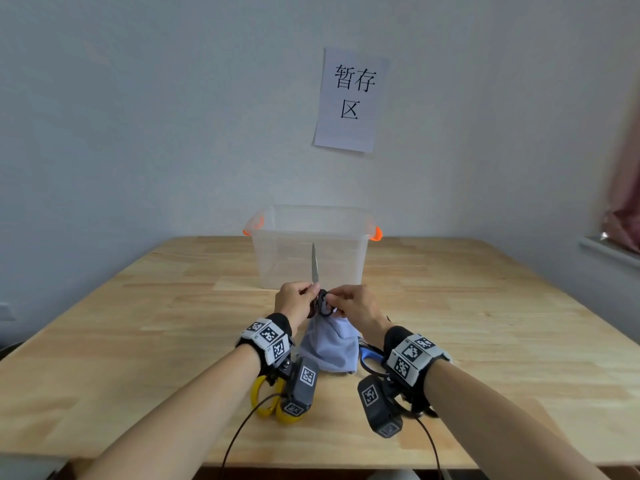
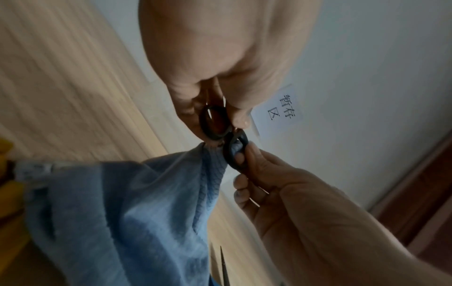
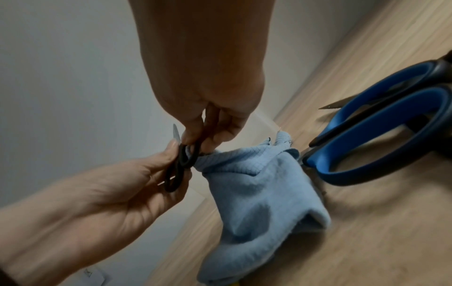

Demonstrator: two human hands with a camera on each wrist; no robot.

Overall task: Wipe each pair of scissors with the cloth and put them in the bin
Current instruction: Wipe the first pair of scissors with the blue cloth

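Black-handled scissors (image 1: pixel 319 299) stand blade-up between my hands, in front of the clear bin (image 1: pixel 311 249) on the bench (image 1: pixel 138 323). My left hand (image 1: pixel 294 301) pinches them near the pivot; my right hand (image 1: pixel 353 304) pinches the blue cloth (image 1: pixel 329 348) against a handle loop. Yellow scissors (image 1: pixel 265 400) and blue scissors (image 1: pixel 370 356) lie beneath my wrists.

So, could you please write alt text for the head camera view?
Both hands, left hand and right hand, hold black-handled steel scissors blades-up with a pale blue cloth, before a clear plastic bin on a wooden table.
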